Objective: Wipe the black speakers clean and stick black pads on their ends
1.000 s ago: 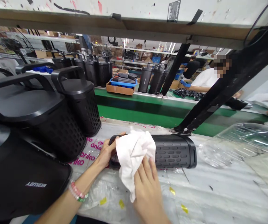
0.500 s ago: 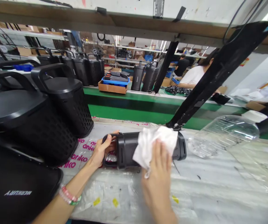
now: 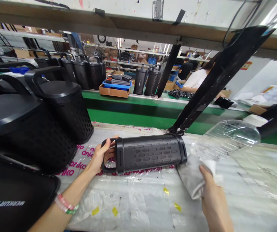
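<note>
A black portable speaker housing [image 3: 150, 153] with a loop handle lies on its side over the plastic-covered bench, its slotted face turned up toward me. My left hand [image 3: 102, 156] is closed around the handle at its left end. To the right, my right hand [image 3: 212, 187] grips a white cloth [image 3: 193, 178], which hangs bunched beside the housing's right end, close to its lower corner. Whether cloth and housing touch there I cannot tell.
Large black speakers [image 3: 63, 103] with handles crowd the left side. A clear plastic bottle [image 3: 235, 135] lies at the right. A slanted black post [image 3: 208, 93] rises behind the housing. Beyond the green conveyor [image 3: 124, 112] stand a box of parts [image 3: 115, 90] and a person [image 3: 196, 79].
My right hand has moved the cloth rightward off the housing, to beyond its right end. The housing has turned so its slotted face shows. My left hand keeps the handle.
</note>
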